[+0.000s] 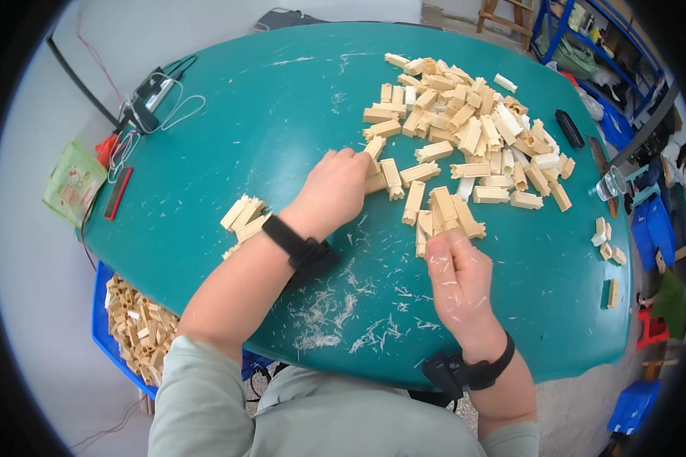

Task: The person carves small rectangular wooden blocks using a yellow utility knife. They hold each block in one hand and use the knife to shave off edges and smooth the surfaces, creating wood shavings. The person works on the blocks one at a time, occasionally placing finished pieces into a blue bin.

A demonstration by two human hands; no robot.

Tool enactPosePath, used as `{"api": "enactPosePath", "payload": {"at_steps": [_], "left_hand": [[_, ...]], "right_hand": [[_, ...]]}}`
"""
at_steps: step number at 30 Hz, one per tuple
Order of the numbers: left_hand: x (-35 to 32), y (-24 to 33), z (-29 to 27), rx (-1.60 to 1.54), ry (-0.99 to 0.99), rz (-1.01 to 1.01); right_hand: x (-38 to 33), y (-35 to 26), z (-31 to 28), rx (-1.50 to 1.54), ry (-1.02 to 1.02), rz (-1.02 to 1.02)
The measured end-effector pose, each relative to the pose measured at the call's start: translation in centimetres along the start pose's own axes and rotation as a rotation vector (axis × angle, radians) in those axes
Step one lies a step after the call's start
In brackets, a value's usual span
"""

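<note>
A heap of beige hollow plastic blocks (pixel 465 107), a few of them white, lies on the green table (pixel 236 137). My left hand (pixel 334 190) reaches to the heap's near left edge, its fingers curled. Beside its knuckles is a beige block (pixel 376 181); what the fingers hold is hidden. Closed with thumb against fingers, my right hand (pixel 460 278) touches or nearly touches the nearest cluster of blocks (pixel 440 209). Anything in its pinch is too hidden to name. Several more blocks (pixel 244 217) lie left of my left forearm.
Thin white shavings (pixel 328 312) are scattered before me. A blue crate (pixel 103 327) full of similar pieces stands at the lower left. A power strip (pixel 156 95) with cables is at the far left. On the right are a black object (pixel 569 129), a clear cup (pixel 610 183) and loose pieces.
</note>
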State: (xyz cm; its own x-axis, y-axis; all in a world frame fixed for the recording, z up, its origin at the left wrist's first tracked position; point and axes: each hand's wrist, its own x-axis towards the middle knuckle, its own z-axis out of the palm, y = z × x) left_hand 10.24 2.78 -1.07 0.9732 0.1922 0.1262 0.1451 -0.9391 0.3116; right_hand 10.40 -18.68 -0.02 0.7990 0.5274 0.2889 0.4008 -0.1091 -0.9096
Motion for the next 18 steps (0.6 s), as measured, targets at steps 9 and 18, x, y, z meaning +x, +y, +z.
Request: {"api": "enactPosePath", "payload": {"at_steps": [9, 18], "left_hand": [[-2.2, 3.2, 0.0, -0.699, 0.013, -0.097], [-7.2, 3.9, -0.7, -1.488, -0.169, 0.06]], "right_hand": [[0.8, 0.4, -0.8, -0.019, 0.052, 0.084], [0.5, 0.1, -0.5, -0.027, -0.05, 0.042]]}}
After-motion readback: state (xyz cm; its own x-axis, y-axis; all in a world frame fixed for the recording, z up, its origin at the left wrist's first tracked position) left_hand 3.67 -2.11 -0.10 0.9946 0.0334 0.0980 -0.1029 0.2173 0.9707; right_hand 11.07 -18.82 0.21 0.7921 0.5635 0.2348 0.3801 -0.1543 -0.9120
